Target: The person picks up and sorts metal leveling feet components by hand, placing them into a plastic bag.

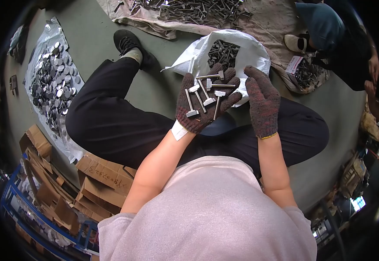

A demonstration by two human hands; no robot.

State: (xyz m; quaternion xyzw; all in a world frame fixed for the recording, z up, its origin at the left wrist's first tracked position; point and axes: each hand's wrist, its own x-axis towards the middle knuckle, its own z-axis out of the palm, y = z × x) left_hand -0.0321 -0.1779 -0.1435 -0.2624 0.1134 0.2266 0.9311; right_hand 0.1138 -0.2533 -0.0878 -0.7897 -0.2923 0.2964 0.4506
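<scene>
My left hand (pixel 198 106), in a dark knitted glove, is turned palm up with its fingers spread. Across the palm and fingers lie several silvery T-bolts (pixel 208 101), pointing different ways. To its right, my right hand (pixel 263 102) wears a matching glove. Its fingers are loosely stretched out and slightly bent, and nothing shows in them. Just beyond both hands is a white woven sack (pixel 257 48) with its mouth open, holding a heap of darker T-bolts (pixel 223 54). My left hand partly covers the sack's near side.
More bolts (pixel 198 13) lie on a cloth (pixel 267 30) at the far side. Many round metal discs (pixel 59 82) rest on clear plastic at left. Flattened cardboard boxes (pixel 102 174) and a blue frame (pixel 11 189) stand lower left. Another person (pixel 328 30) sits at far right, beside a box of bolts (pixel 302 71).
</scene>
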